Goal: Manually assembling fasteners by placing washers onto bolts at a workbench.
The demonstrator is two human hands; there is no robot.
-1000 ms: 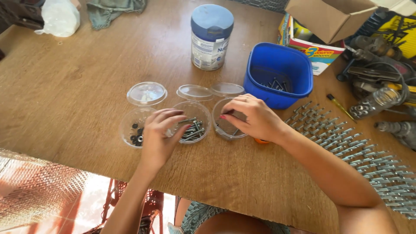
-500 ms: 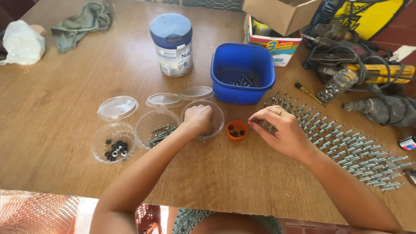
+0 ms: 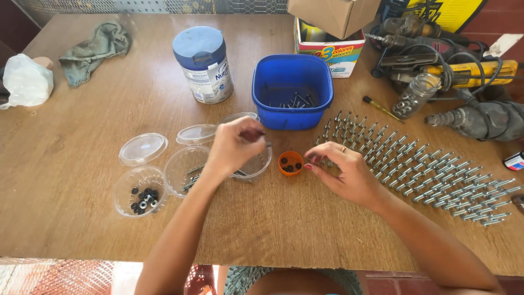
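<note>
Hovering over a clear plastic cup point(image 3: 256, 164), the left hand point(image 3: 236, 146) is curled with fingertips pinched together; whether anything is caught between them cannot be told from the head camera. Two more clear cups sit to its left: one holding long screws point(image 3: 188, 173), one holding black washers point(image 3: 140, 192). Loose clear lids point(image 3: 143, 148) lie just behind them.

Just right of the left hand, a small orange cap point(image 3: 290, 163) with a few dark pieces inside rests on the wooden table point(image 3: 82, 109). The right hand point(image 3: 344, 172) lies beside that cap, fingers loosely bent and touching the near end of the rows of metal anchor bolts point(image 3: 415, 169) laid out across the table; it grips nothing visible.

Behind stand a blue tub point(image 3: 292, 92) with screws in it, a blue-lidded tin point(image 3: 204, 64), a cardboard box point(image 3: 333, 16) and power drills point(image 3: 469, 93).
</note>
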